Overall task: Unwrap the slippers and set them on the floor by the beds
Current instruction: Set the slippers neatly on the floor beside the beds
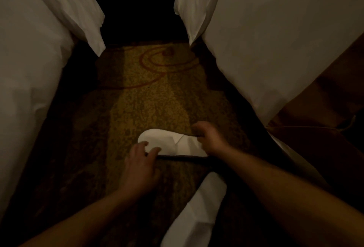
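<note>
A white slipper [169,142] lies sideways on the patterned carpet [149,97] between two beds, its toe pointing left. My left hand [140,162] rests with its fingertips on the toe end. My right hand [209,138] grips the heel end. A second white slipper [199,209] lies closer to me on the carpet, under my right forearm, touched by neither hand. No wrapper is visible.
A bed with white linen [29,69] flanks the aisle on the left, another white bed [275,40] on the right with a brown runner [325,105] over it. The far end of the aisle is dark.
</note>
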